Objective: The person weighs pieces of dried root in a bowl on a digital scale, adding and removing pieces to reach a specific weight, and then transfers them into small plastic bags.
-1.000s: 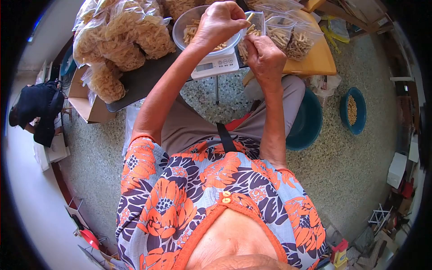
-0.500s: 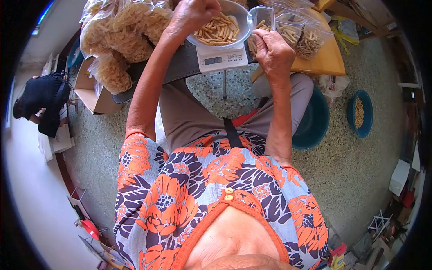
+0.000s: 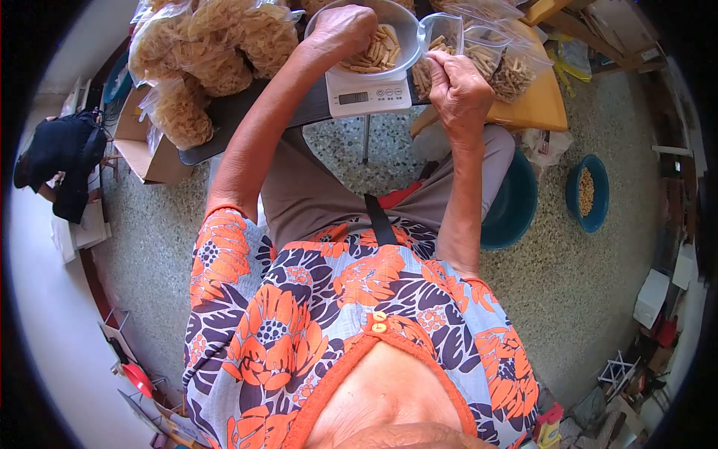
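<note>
My left hand [image 3: 347, 31] is down in a translucent plastic bowl [image 3: 414, 46], its fingers curled among short tan sticks [image 3: 384, 56]. Whatever the fingertips hold is hidden. The bowl rests on a white digital kitchen scale [image 3: 368, 99] with a small grey display. Just right of the bowl, my right hand [image 3: 459, 88] pinches the edge of a clear plastic bag [image 3: 443, 28], which stands with its mouth open. Similar sticks lie inside that bag. Beside it are more clear bags of sticks [image 3: 513, 73].
Clear bags of pale, flaky dried pieces [image 3: 183, 116] pile up at the left of the dark table [image 3: 295, 105]. A yellow wooden surface [image 3: 540, 111] adjoins on the right. A cardboard box [image 3: 153, 159], a large teal basin [image 3: 516, 213] and a smaller teal basin [image 3: 600, 210] stand on the floor.
My left hand has moved down and right, from the bowl's upper left edge into the bowl over the sticks. My right hand keeps its pinch on the bag.
</note>
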Demonstrator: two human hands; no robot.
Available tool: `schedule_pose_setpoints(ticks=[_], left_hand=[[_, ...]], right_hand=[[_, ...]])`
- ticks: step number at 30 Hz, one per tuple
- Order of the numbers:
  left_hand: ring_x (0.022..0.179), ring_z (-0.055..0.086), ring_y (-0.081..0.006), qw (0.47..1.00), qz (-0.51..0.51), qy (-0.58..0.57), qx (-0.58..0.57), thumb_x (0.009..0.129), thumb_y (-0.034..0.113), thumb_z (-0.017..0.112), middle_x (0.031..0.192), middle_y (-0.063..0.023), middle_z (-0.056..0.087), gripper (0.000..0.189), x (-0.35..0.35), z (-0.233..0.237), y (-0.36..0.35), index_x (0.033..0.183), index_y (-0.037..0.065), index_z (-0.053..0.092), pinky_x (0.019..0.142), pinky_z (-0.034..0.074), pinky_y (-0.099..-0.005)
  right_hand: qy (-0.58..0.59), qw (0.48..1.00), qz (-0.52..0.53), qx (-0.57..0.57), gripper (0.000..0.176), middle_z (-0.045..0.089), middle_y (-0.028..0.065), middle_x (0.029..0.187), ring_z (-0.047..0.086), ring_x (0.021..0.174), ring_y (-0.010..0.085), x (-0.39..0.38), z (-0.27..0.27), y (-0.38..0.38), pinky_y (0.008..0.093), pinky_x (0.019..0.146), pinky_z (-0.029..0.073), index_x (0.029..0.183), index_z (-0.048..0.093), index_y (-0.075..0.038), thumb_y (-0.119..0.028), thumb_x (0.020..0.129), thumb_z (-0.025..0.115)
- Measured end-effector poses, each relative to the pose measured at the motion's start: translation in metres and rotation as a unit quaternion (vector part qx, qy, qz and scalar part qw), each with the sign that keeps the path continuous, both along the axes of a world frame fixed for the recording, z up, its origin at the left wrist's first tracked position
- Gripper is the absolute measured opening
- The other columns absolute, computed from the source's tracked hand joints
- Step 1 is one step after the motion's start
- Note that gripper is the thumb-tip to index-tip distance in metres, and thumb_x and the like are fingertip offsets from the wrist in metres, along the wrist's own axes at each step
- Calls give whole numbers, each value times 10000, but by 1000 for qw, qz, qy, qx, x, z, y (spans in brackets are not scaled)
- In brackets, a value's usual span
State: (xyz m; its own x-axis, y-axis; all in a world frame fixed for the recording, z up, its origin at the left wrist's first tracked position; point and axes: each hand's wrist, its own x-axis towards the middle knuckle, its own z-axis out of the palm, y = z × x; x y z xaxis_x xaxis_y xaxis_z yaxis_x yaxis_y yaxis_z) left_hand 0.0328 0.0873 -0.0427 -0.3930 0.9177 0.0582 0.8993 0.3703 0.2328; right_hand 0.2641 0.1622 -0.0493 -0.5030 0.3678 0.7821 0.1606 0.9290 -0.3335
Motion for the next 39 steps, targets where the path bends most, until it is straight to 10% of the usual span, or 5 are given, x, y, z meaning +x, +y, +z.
schedule_pose_setpoints(ticks=[12, 16, 18, 30, 39], left_hand=[[767, 727, -282, 975, -88, -131, 159, 788, 137, 753, 828, -148, 748, 146, -9, 10, -14, 905, 58, 791, 693, 579, -409], [635, 667, -87, 788, -26, -579, 208, 962, 187, 730, 800, -65, 736, 168, -16, 1, -15, 961, 20, 749, 482, 491, -242], [622, 662, -84, 507, -42, -847, 154, 966, 173, 739, 811, -65, 742, 126, -14, 10, -18, 960, 47, 732, 466, 490, -222], [558, 606, -35, 765, 22, -598, 237, 933, 203, 787, 752, -9, 721, 176, 39, 32, 4, 965, 30, 770, 484, 465, -186], [656, 638, -79, 767, -67, -534, 349, 939, 139, 754, 803, -29, 736, 174, 34, 45, 4, 1015, -15, 734, 589, 519, -231]], right_hand=[[2, 1000, 3, -6, 139, 762, 120, 929, 750, 816, 301, -1, -1, 0, 379, 720, 599, 1005, 785, -66, -126, 880, 783], [8, 1000, 7, -6, 145, 760, 120, 925, 749, 811, 301, -3, -1, 1, 378, 714, 597, 1009, 783, -64, -127, 877, 785], [8, 1000, 5, -7, 145, 758, 119, 922, 748, 809, 300, -2, 0, 0, 379, 712, 596, 1006, 783, -66, -127, 874, 788], [19, 1000, -5, -11, 142, 745, 127, 908, 734, 789, 314, -3, 0, -3, 388, 684, 584, 987, 775, -80, -135, 858, 799], [33, 999, 3, -21, 142, 744, 128, 906, 735, 799, 319, -1, 0, -3, 392, 691, 586, 992, 776, -75, -131, 862, 791]])
